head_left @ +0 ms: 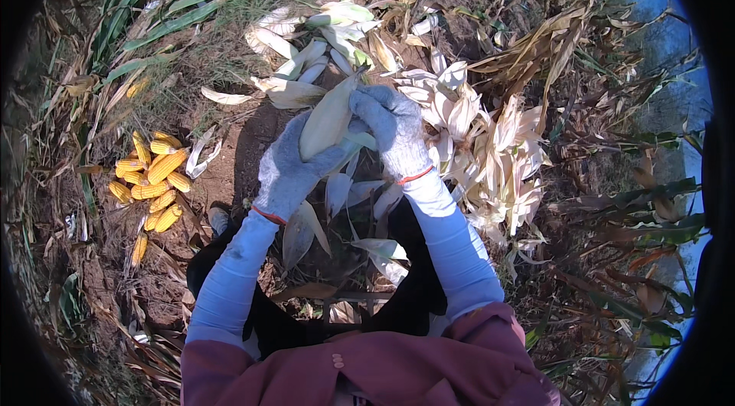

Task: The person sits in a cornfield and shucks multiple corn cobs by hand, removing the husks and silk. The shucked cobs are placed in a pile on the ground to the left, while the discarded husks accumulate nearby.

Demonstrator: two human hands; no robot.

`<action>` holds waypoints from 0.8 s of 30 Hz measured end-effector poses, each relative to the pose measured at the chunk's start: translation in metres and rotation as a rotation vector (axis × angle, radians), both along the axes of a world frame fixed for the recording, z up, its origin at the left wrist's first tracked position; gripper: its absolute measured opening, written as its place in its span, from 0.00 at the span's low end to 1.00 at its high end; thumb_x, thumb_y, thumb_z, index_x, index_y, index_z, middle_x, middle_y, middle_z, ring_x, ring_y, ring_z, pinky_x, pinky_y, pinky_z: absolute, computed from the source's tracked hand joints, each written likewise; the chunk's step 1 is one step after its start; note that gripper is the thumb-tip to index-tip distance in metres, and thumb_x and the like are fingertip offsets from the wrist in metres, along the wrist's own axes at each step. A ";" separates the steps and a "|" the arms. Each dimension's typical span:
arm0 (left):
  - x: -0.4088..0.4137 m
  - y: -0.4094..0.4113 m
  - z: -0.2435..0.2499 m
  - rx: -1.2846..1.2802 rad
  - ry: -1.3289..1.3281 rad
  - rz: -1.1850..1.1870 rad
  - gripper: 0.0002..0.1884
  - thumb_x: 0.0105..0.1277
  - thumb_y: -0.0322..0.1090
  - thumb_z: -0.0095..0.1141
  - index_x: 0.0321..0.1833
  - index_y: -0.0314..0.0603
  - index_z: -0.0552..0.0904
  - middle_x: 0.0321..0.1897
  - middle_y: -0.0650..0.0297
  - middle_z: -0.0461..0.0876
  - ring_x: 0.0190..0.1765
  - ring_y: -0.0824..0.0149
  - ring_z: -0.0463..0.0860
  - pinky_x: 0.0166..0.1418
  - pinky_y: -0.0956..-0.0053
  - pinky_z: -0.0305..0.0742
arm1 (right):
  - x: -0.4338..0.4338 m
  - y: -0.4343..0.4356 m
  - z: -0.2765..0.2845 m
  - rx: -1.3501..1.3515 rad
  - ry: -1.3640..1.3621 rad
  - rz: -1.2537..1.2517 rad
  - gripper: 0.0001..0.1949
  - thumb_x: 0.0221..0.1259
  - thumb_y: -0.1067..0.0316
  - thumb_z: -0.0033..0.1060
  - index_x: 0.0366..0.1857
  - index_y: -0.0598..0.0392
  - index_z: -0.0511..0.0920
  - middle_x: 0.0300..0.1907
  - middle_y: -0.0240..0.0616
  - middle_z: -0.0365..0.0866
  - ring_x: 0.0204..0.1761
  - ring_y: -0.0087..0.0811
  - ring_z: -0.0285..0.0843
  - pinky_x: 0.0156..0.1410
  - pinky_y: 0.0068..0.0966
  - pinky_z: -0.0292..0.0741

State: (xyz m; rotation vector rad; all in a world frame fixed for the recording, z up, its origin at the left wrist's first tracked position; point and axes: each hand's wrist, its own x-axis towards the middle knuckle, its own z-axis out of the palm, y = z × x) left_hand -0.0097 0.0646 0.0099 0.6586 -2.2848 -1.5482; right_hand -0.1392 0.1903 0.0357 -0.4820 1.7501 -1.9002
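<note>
An ear of corn (328,117), wrapped in pale husk, is held up in front of me with its tip pointing away and slightly right. My left hand (293,162), in a grey knit glove, grips it around the lower part, thumb across the base. My right hand (391,129), gloved the same way, has its fingers curled at the ear's right side near the tip. A strip of pale green husk (360,140) shows below the right fingers. Whether those fingers pinch the husk is hidden by the glove.
Husked yellow corn cobs (166,167) lie piled on the soil at left. A heap of dry husks (499,167) lies at right, and more pale husks (344,21) lie ahead. Loose husks (298,233) lie between my legs. Corn stalks (551,44) stand or lean at far right.
</note>
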 end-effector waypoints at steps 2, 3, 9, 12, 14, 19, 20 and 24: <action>0.002 0.000 0.001 -0.018 -0.003 -0.006 0.38 0.56 0.50 0.74 0.66 0.39 0.75 0.52 0.52 0.85 0.53 0.58 0.86 0.56 0.65 0.80 | -0.002 0.001 -0.003 0.020 0.060 0.003 0.13 0.68 0.65 0.63 0.46 0.65 0.82 0.37 0.37 0.86 0.35 0.24 0.83 0.46 0.21 0.82; 0.002 0.001 0.002 -0.025 -0.014 -0.008 0.38 0.56 0.50 0.74 0.66 0.39 0.75 0.52 0.52 0.85 0.53 0.57 0.86 0.57 0.65 0.80 | -0.004 0.001 -0.005 0.050 0.090 -0.006 0.13 0.68 0.65 0.62 0.46 0.65 0.82 0.37 0.37 0.85 0.35 0.24 0.83 0.45 0.21 0.82; 0.003 0.004 -0.006 0.316 0.128 -0.095 0.34 0.60 0.44 0.73 0.66 0.39 0.75 0.54 0.56 0.83 0.52 0.67 0.83 0.56 0.70 0.79 | -0.001 0.002 -0.001 0.121 0.075 -0.051 0.15 0.66 0.63 0.64 0.46 0.65 0.83 0.35 0.38 0.86 0.32 0.25 0.83 0.39 0.23 0.80; 0.002 0.001 -0.011 0.430 0.083 -0.117 0.31 0.62 0.40 0.71 0.67 0.39 0.74 0.55 0.60 0.82 0.53 0.71 0.80 0.57 0.73 0.78 | -0.001 0.004 0.002 0.016 -0.079 -0.052 0.13 0.67 0.65 0.62 0.45 0.65 0.82 0.34 0.37 0.85 0.32 0.25 0.82 0.39 0.24 0.80; 0.004 0.000 -0.012 0.531 0.106 -0.125 0.30 0.64 0.40 0.69 0.67 0.38 0.74 0.55 0.61 0.81 0.53 0.71 0.79 0.57 0.73 0.77 | -0.006 0.007 0.003 -0.042 -0.153 -0.015 0.10 0.68 0.67 0.60 0.44 0.64 0.82 0.35 0.35 0.84 0.32 0.25 0.81 0.41 0.23 0.81; 0.008 0.003 -0.009 0.615 0.102 -0.099 0.26 0.69 0.40 0.64 0.67 0.38 0.74 0.55 0.62 0.81 0.54 0.72 0.79 0.58 0.73 0.76 | -0.016 0.012 -0.004 0.276 1.045 0.106 0.09 0.72 0.70 0.53 0.43 0.65 0.81 0.39 0.39 0.85 0.41 0.36 0.84 0.47 0.28 0.83; 0.008 0.003 -0.009 0.637 0.116 -0.077 0.26 0.70 0.41 0.63 0.67 0.38 0.74 0.55 0.62 0.81 0.54 0.72 0.79 0.59 0.73 0.76 | -0.015 0.012 -0.007 0.315 0.947 0.129 0.10 0.73 0.69 0.51 0.42 0.65 0.81 0.42 0.41 0.85 0.45 0.38 0.86 0.50 0.31 0.84; 0.005 0.000 -0.014 0.810 0.192 0.042 0.27 0.73 0.47 0.60 0.68 0.38 0.74 0.55 0.62 0.81 0.53 0.71 0.80 0.59 0.72 0.77 | -0.010 0.000 -0.016 -0.386 -0.466 -0.087 0.11 0.73 0.68 0.51 0.47 0.65 0.78 0.42 0.45 0.84 0.45 0.37 0.85 0.50 0.28 0.84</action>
